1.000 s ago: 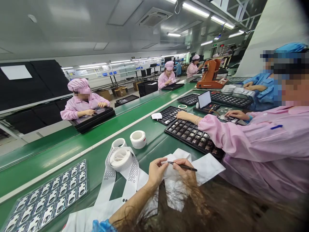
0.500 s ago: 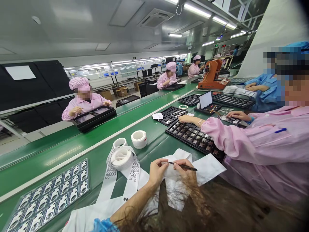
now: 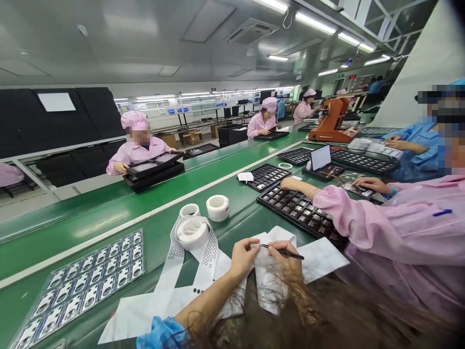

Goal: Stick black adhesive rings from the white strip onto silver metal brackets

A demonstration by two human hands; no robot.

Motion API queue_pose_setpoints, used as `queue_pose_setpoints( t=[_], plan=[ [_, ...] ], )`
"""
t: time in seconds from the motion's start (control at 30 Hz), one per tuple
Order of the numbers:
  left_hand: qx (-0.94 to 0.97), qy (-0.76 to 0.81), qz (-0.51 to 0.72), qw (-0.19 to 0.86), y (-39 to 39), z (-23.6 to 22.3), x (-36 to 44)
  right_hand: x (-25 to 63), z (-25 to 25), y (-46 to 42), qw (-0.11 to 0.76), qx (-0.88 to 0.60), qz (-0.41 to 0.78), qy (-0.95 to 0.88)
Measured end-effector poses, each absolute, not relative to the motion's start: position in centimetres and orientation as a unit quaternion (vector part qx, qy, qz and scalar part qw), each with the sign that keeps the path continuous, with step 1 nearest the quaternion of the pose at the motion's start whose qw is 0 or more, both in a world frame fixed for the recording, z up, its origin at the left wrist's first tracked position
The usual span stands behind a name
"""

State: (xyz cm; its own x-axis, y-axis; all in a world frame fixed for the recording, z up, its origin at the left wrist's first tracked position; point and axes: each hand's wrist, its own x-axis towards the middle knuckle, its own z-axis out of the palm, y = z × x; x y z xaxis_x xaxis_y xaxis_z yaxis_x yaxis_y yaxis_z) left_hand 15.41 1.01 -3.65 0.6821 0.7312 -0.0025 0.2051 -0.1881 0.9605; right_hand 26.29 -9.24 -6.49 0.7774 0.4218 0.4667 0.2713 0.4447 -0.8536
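Along the green workbench [image 3: 90,242], over the white paper liner [image 3: 321,259], the right hand [image 3: 286,261] gripped dark tweezers [image 3: 285,252] — tips reaching toward the left hand [image 3: 243,259], whose fingers pinched something too small to tell.

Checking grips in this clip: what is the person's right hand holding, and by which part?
The right hand holds black tweezers around their middle, between thumb and fingers, with the tips toward the left hand.
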Motion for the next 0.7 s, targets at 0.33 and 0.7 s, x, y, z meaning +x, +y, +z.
queue_pose_setpoints(
  t=[0.33, 0.7],
  plan=[
    [0.761, 0.302, 0.214, 0.533, 1.0, -3.8, 15.3, 26.2, -6.3, -9.3, 0.774, -0.532, 0.028, -0.342],
    [0.807, 0.267, 0.268, 0.453, -0.5, 0.6, 11.2, 23.6, -2.5, -12.3, 0.8, -0.521, -0.015, -0.297]
  ],
)
